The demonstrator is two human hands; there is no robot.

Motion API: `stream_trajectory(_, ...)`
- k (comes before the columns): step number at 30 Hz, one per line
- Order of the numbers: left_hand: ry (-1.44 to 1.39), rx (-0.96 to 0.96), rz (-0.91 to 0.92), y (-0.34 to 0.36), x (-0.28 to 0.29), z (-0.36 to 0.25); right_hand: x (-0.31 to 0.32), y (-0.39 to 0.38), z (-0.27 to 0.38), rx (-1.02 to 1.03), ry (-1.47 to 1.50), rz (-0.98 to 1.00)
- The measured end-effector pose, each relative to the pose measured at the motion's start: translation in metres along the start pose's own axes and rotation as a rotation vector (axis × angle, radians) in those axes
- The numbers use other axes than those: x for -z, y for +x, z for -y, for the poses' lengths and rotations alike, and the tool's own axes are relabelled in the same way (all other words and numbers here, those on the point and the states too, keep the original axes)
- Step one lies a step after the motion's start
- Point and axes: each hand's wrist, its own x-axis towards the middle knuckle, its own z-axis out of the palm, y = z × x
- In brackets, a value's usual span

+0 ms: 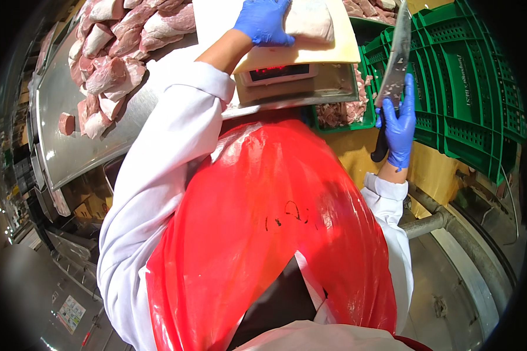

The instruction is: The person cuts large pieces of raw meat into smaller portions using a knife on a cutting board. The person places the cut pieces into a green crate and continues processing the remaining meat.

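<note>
My left hand [262,22], in a blue glove, rests with fingers spread on a cream board [246,58], against the left side of a pale slab of meat [310,20]. Under the board, a scale [278,76] shows a lit red display. On the right, my right hand [398,126], also gloved in blue, grips a large knife [395,58] by its black handle, blade upward with bits of meat stuck on it, one finger stretched along it.
A steel table [61,137] at left bears a pile of raw meat chunks [114,76]. Green crates [468,88] stand at right, beside a green bin [366,117] of meat scraps [345,111]. A metal pipe [421,225] runs low at right.
</note>
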Motion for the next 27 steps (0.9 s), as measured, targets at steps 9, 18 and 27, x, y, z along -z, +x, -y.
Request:
stream_trajectory(9,-0.063,0.122,-0.684,-0.084,-0.072,0.069,-0.015,0.004,-0.052,-0.06,0.084,0.096)
stream_trajectory(18,-0.236,0.086,-0.749,-0.072,-0.063,-0.009,-0.082,0.09,-0.025,0.14,-0.125,0.206)
stream_trajectory(27,-0.011,0.004,-0.805,-0.068,-0.084,0.005,-0.122,0.101,-0.014,0.247,-0.28,0.231)
